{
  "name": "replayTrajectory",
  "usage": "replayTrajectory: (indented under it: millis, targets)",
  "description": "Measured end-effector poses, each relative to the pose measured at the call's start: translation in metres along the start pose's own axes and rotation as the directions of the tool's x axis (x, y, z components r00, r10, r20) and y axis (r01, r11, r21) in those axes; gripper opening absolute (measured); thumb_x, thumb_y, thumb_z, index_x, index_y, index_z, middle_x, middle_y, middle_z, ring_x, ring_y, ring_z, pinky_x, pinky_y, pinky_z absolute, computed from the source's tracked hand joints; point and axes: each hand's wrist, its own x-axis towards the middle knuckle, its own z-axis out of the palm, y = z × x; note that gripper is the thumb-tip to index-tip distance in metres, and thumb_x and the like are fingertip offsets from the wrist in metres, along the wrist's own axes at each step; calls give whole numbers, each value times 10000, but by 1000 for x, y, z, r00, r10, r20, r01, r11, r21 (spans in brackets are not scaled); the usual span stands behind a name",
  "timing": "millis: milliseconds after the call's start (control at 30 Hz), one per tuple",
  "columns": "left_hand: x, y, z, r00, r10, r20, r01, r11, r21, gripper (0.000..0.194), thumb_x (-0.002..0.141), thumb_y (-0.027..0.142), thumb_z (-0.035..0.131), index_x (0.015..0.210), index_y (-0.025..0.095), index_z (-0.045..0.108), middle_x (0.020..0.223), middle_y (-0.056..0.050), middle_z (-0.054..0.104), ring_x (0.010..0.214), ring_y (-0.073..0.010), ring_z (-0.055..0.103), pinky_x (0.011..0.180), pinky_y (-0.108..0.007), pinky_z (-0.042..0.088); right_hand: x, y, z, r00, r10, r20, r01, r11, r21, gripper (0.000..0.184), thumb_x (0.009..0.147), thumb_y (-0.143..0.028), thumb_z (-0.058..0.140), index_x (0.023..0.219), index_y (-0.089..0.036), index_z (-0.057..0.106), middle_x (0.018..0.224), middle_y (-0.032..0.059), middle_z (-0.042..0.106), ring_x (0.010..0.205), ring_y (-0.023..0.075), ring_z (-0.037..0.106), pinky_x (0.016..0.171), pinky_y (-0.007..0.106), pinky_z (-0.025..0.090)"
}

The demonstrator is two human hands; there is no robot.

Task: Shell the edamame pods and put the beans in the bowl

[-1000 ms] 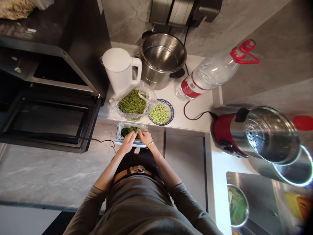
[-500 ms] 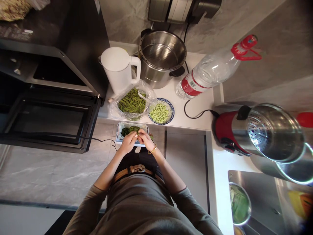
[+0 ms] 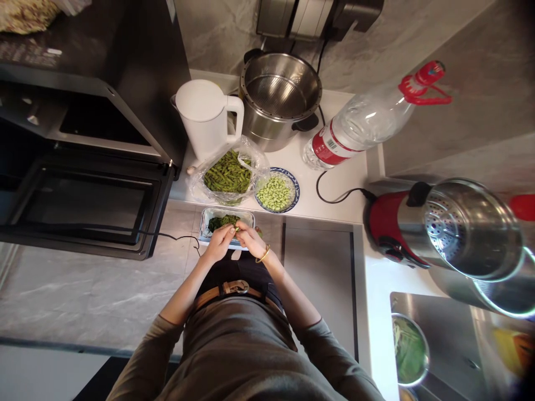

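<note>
My left hand and my right hand meet close together, fingertips pinched on a small green bean pod. Below them stands a lined bin with dark green pods' shells inside; my hands hide part of it. At the counter's edge lies an open clear plastic bag full of green bean pods. Beside it, a blue-and-white plate bears shelled pale green beans. A gold bangle circles my right wrist.
Behind the bag stand a white pitcher and a steel pot. A large water bottle tilts in view at the right, near a red-based steamer. A sink holds a bowl. An oven door hangs open at left.
My fingertips have parted slightly, and the green pod between them shows more clearly. The right hand has turned a little. The whole view has shifted slightly.
</note>
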Motion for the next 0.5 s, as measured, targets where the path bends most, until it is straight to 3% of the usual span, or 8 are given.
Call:
replayTrajectory:
  millis: [200,367,500]
  targets:
    - [4,1,-2,997,-27,-75,29,999,27,436,911,447,394,557,198,339,534,34,352,515,-108,341,531,-260,277,2,-3,2,975,-215,54,222,935,-276,133,807,-205,380,677,-223,399,598,-44,361,586,129,363,572,262,311]
    - [7,0,-2,999,20,-40,-14,988,152,350,866,324,412,552,197,325,510,46,345,493,-93,315,511,-240,259,7,4,0,966,-253,52,254,903,-347,238,904,-318,363,696,-222,427,587,-43,399,583,129,411,600,271,346]
    - [7,-4,-5,999,-3,-45,16,955,297,336,856,290,390,544,197,304,489,54,323,475,-84,309,509,-230,265,13,21,-2,972,-234,8,226,927,-298,284,912,-403,387,727,-217,495,544,-47,438,523,119,441,559,264,382]
